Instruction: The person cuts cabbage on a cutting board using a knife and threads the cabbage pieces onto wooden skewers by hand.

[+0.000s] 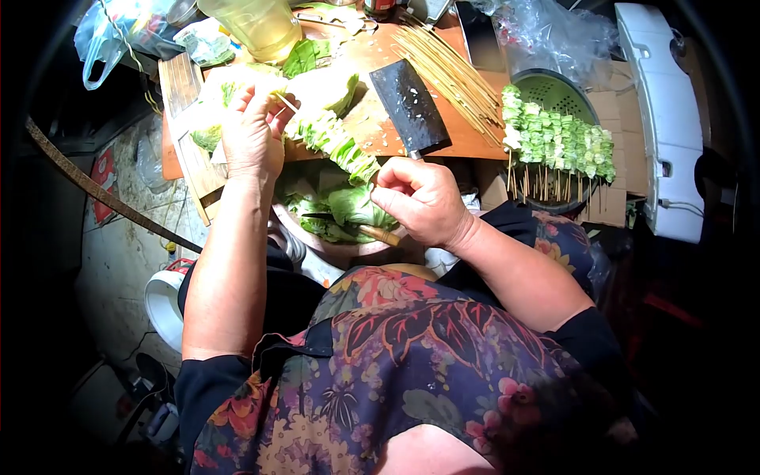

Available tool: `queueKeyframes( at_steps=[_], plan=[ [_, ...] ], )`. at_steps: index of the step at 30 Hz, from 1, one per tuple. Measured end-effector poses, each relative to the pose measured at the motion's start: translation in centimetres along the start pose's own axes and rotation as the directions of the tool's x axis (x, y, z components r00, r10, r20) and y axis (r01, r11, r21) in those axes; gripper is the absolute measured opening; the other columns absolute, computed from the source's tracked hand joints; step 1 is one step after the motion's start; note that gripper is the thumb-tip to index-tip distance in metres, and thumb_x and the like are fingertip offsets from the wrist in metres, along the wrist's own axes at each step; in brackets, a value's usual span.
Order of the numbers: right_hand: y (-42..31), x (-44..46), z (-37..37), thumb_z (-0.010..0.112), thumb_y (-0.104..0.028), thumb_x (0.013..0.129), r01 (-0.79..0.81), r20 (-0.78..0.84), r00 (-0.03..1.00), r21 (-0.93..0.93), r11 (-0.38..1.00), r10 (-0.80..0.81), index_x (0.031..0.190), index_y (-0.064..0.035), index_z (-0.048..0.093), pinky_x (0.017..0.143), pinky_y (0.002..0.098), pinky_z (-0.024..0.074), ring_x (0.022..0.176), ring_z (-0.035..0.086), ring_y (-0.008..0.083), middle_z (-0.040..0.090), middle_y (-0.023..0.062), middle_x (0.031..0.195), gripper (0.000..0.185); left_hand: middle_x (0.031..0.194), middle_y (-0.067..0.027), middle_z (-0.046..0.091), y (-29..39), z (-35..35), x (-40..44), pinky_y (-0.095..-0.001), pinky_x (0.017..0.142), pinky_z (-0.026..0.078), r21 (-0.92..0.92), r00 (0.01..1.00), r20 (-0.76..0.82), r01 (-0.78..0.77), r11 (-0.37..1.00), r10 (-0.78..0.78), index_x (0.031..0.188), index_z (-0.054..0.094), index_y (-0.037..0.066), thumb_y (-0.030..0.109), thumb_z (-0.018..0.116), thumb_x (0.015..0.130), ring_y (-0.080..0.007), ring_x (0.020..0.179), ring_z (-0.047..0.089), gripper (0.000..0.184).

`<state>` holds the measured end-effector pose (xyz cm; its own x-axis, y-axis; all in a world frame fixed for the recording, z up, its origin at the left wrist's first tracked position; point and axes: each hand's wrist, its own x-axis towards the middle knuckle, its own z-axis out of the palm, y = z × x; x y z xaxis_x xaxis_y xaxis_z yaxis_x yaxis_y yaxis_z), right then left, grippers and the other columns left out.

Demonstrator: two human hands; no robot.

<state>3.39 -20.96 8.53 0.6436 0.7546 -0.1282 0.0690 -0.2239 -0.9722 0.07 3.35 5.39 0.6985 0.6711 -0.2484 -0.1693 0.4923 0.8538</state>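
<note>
A skewer of pale green leaf pieces point(336, 142) slants between my two hands, above a basin. My left hand point(255, 131) is closed at its upper end, where a bare bit of thin stick point(287, 103) shows by the fingers. At the lower end my right hand point(423, 202) pinches, thumb against curled fingers, touching the last leaf pieces. Below lies the basin point(348, 252) of loose green leaves point(360, 207), with a wooden-handled knife point(380, 235) resting in it. More cabbage-like leaves point(336, 93) lie on the board just beyond my left hand.
A black cleaver point(410, 107) lies flat on the wooden board point(360, 51), beside a bundle of bamboo sticks point(447, 71). Several filled leaf skewers point(558, 138) rest on a green colander point(586, 99) at right. A clear plastic pitcher point(253, 28) stands at the back left.
</note>
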Motion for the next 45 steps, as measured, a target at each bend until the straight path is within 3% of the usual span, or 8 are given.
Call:
queueKeyframes(
  at_steps=[3,5,15,28,30,33,40,45],
  plan=[
    [0.0,0.0,-0.1,0.065,-0.011,0.081,0.004,-0.012,1.000,0.018,1.000,-0.004,0.080,0.0000,0.060,0.057,0.0257,0.0475,0.059,0.057,0.0084,0.061,0.0059,0.065,0.012,0.093,-0.0110,0.062,0.1,0.4,-0.2,-0.0359,0.074,0.057,-0.004,1.000,-0.018,0.011,1.000,-0.012,0.108,0.052,-0.001,-0.001,0.057,0.085,-0.0233,0.079,0.065,0.024],
    [-0.1,0.0,-0.1,0.065,-0.009,0.084,-0.014,0.003,1.000,0.023,1.000,0.014,0.080,-0.0021,0.059,0.055,0.0203,0.0401,0.061,0.046,0.0020,0.053,-0.0036,0.067,0.010,0.094,-0.0111,0.062,0.0,0.6,-0.4,-0.0354,0.075,0.057,0.000,1.000,-0.008,0.001,1.000,-0.001,0.110,0.051,-0.001,0.000,0.058,0.085,-0.0230,0.080,0.065,0.026],
    [-0.1,-0.2,0.4,0.065,-0.008,0.085,-0.108,0.015,0.994,0.143,0.984,0.107,0.080,-0.0026,0.059,0.057,0.0199,0.0406,0.064,0.048,0.0019,0.053,-0.0046,0.070,0.010,0.110,-0.0143,0.057,-0.5,0.9,-0.3,-0.0325,0.081,0.054,0.267,0.977,0.091,-0.209,0.941,0.191,0.119,0.047,-0.004,0.000,0.063,0.084,-0.0206,0.090,0.063,0.039],
    [-0.6,-0.7,0.3,0.064,-0.007,0.085,-0.204,0.024,0.976,0.441,0.874,0.215,0.080,-0.0014,0.058,0.057,0.0214,0.0431,0.063,0.051,0.0036,0.056,-0.0022,0.069,0.009,0.115,-0.0167,0.057,-0.4,1.7,-1.0,-0.0382,0.091,0.049,0.111,0.985,0.169,0.023,0.994,-0.042,0.119,0.048,0.000,0.004,0.043,0.084,-0.0303,0.105,0.061,0.036],
    [-0.6,-0.7,0.4,0.064,-0.007,0.085,-0.178,-0.001,0.980,0.450,0.875,0.200,0.080,-0.0016,0.058,0.056,0.0212,0.0421,0.062,0.050,0.0033,0.056,-0.0025,0.069,0.010,0.110,-0.0086,0.052,-0.6,1.8,-1.0,-0.0293,0.080,0.050,0.068,0.985,0.164,0.035,0.997,-0.045,0.117,0.053,0.001,0.007,0.044,0.088,-0.0178,0.091,0.059,0.031],
    [-0.7,-0.5,0.3,0.064,-0.009,0.087,-0.196,-0.022,0.973,0.450,0.871,0.230,0.078,-0.0047,0.056,0.049,0.0191,0.0358,0.055,0.045,0.0021,0.051,-0.0044,0.065,0.012,0.111,-0.0102,0.055,-0.2,2.5,-2.4,-0.0289,0.075,0.048,0.259,0.977,0.174,0.073,0.963,-0.120,0.116,0.052,0.003,0.004,0.039,0.080,-0.0179,0.095,0.057,0.039],
    [0.3,0.0,0.0,0.064,-0.009,0.087,-0.175,-0.023,0.979,0.401,0.899,0.201,0.078,-0.0049,0.055,0.050,0.0195,0.0366,0.056,0.045,0.0024,0.050,-0.0040,0.065,0.013,0.105,-0.0042,0.053,-0.5,2.8,-2.4,-0.0269,0.073,0.045,0.209,0.985,0.114,0.106,0.972,-0.132,0.117,0.053,0.005,0.008,0.040,0.082,-0.0135,0.087,0.053,0.038],
    [1.6,0.5,-0.2,0.065,-0.010,0.087,-0.174,0.039,0.985,0.260,0.950,0.170,0.081,-0.0035,0.057,0.053,0.0197,0.0399,0.059,0.047,0.0023,0.052,-0.0040,0.067,0.012,0.103,-0.0070,0.060,-0.1,2.0,-1.8,-0.0276,0.086,0.044,0.377,0.974,0.185,-0.194,0.905,0.132,0.111,0.059,0.001,0.008,0.046,0.085,-0.0137,0.093,0.055,0.029]
  ],
)
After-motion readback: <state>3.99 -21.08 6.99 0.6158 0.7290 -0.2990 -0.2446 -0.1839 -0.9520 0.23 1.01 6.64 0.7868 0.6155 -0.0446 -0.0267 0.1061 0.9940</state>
